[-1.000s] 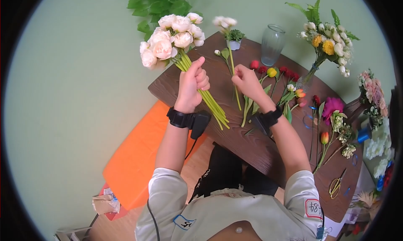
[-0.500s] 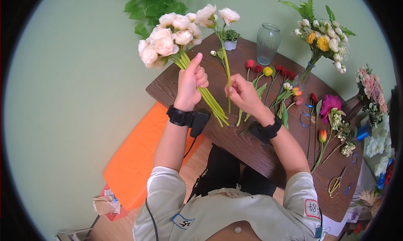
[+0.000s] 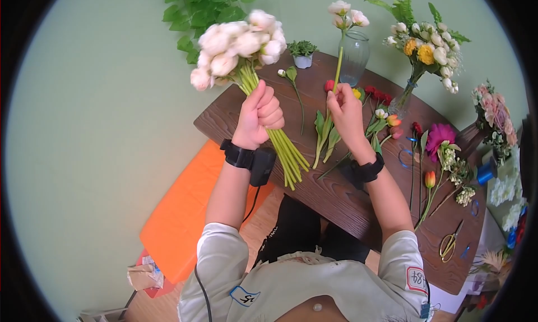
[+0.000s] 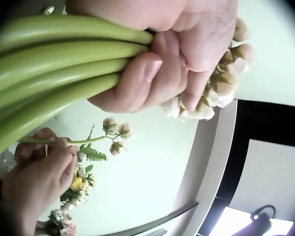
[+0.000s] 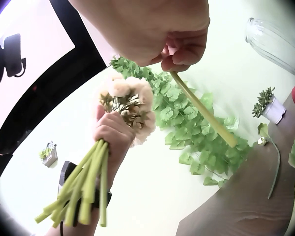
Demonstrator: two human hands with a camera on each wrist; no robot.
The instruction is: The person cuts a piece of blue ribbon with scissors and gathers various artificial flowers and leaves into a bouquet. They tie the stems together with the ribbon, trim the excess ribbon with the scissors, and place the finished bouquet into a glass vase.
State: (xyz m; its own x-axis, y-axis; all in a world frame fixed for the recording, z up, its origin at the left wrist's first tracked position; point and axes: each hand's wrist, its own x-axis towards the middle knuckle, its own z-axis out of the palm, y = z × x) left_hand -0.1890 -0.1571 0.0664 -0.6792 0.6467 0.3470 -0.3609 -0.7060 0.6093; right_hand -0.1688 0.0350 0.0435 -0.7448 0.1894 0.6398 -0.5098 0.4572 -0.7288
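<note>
My left hand (image 3: 259, 116) grips a thick bunch of pale pink-white peonies (image 3: 238, 44), its fingers wrapped round the green stems. In the left wrist view, several thick stems (image 4: 64, 54) run out of the fist, blooms on the far side. Off to the right, my right hand (image 3: 347, 112) pinches one peony stem (image 3: 338, 67) between thumb and fingertips. That stem stands nearly upright with a few pale blooms (image 3: 358, 18) at its top, overlapping the glass vase (image 3: 354, 56) in the head view. Its cut end (image 5: 230, 139) points out below the hand in the right wrist view.
On the dark wooden table (image 3: 330, 184) lie several loose flowers, including a white bud stem (image 3: 300, 98), an orange tulip (image 3: 430, 179) and a magenta bloom (image 3: 440, 141). Gold-handled scissors (image 3: 448, 246) lie near the right. A potted succulent (image 3: 302, 54) and a filled vase (image 3: 406, 95) stand behind.
The right hand first brought its single peony stem left toward the bunch, then moved it right, in front of the glass vase. The bunch has turned slightly in the left hand, its stem ends fanning out.
</note>
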